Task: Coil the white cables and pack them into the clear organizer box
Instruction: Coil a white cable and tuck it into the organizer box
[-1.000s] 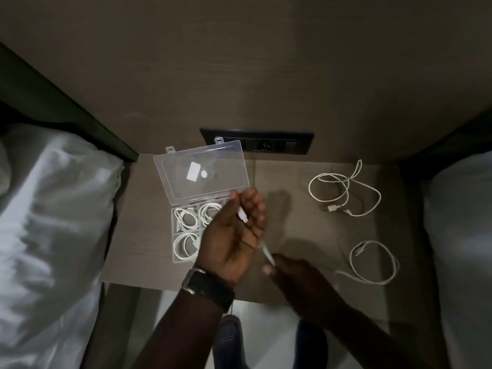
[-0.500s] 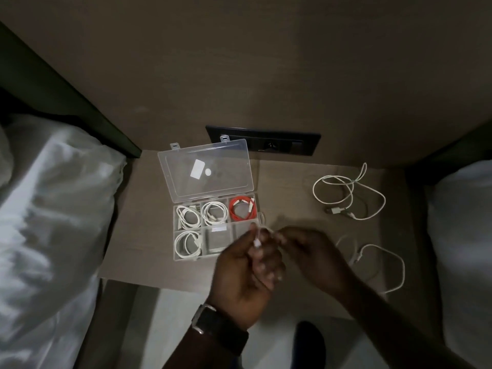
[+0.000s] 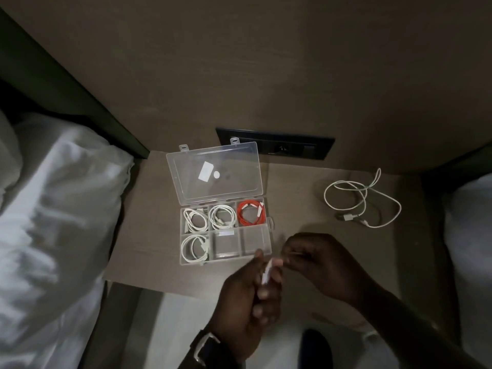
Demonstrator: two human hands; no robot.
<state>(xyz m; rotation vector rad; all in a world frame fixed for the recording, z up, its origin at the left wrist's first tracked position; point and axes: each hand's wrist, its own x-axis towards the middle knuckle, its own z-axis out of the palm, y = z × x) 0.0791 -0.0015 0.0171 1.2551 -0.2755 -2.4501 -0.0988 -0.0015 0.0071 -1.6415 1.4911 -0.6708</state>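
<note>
Both hands work at the worktop's front edge: the left hand (image 3: 249,291) pinches a white cable (image 3: 267,271), the right hand (image 3: 316,258) closes its grip on the rest, coiling. Next, tuck it into an empty front compartment of the organizer box (image 3: 226,231); another loose cable (image 3: 359,201) waits at the back right.

No text can be read; lid sticker (image 3: 207,170) looks blank

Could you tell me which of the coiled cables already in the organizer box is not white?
The orange-red cable, in the back right compartment of the clear box. The other three coils, back left, back middle and front left, are white.
</note>
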